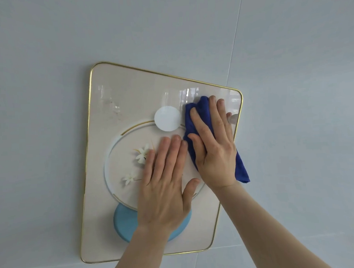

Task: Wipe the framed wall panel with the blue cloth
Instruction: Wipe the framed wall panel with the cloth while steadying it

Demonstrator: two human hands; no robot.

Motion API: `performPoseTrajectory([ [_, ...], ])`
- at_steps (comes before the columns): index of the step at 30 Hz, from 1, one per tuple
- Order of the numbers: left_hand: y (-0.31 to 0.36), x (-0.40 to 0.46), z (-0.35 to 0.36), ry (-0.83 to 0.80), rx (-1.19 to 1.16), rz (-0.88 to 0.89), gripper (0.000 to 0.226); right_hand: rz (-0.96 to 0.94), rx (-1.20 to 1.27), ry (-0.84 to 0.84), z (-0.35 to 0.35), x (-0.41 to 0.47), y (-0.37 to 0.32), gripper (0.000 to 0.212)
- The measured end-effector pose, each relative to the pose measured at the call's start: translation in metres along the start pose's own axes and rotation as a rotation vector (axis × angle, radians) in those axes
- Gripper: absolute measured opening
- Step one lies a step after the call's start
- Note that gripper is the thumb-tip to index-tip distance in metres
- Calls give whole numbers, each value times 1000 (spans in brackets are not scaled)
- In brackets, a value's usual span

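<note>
The framed wall panel [116,92] hangs on the wall, cream with a thin gold rim, rounded corners, a white disc, a large ring, white flowers and a light blue disc. My right hand [213,146] presses the folded blue cloth [199,110] flat against the panel's upper right part, close to the right rim. The cloth's tail hangs out below my palm. My left hand [166,181] lies flat on the panel's middle, fingers spread, holding nothing.
Pale grey wall tiles [290,46] surround the panel, with thin joints running diagonally at the upper right and along the bottom. Both forearms reach up from the lower right of the view.
</note>
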State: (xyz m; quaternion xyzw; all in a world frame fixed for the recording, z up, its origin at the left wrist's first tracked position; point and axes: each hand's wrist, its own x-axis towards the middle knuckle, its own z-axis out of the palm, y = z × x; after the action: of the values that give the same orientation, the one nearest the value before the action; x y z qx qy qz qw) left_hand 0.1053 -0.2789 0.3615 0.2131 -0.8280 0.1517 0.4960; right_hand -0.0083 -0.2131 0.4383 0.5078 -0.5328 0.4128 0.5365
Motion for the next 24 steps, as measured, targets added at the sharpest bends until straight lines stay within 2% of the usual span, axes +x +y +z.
performPoseTrajectory([
  [24, 5, -3, -14, -51, 40, -26, 71, 1, -130, -111, -49, -63, 16, 27],
])
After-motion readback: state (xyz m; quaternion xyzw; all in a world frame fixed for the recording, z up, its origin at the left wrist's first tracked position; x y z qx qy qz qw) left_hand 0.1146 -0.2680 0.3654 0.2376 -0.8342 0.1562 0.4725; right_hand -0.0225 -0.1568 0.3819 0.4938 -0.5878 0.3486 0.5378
